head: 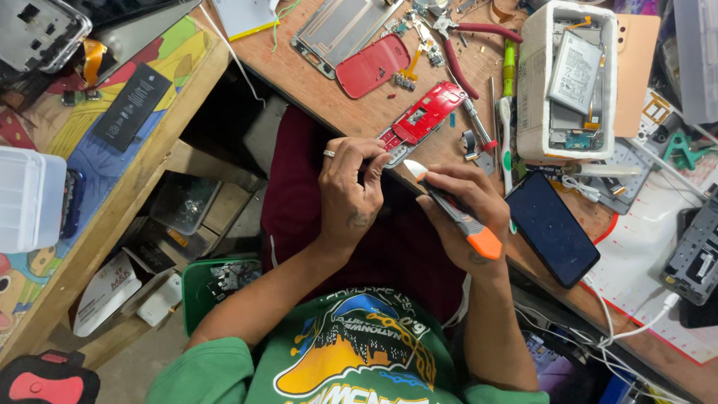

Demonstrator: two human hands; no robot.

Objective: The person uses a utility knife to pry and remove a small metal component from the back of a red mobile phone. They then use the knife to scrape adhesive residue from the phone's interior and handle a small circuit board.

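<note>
At the near edge of the wooden workbench [314, 82], the left hand [350, 191], a ring on one finger, has its fingers curled shut around the lower end of a red opened phone frame [420, 120] that lies slanting on the wood. The right hand [460, 206] is closed around a knife with an orange-and-grey handle [470, 228]; its pale blade tip [413, 169] sits just beside the frame's end, though whether it touches is hard to tell.

Beyond the frame lie a red oval back cover [372, 65], red-handled pliers [467, 46] and a green-handled tool [509, 63]. To the right a white foam block [531, 82] carries a phone chassis with a grey rectangular battery [574, 72] bearing a printed label. A dark-screened phone [552, 228] lies near the right hand, and a white cable [636, 325] runs along the bench edge.

A side table on the left has a colourful patterned top [90, 168], with a black labelled battery [132, 106] and a white plastic box [28, 198] on it. Below, a green tray of parts [217, 280] sits on a cluttered floor.
</note>
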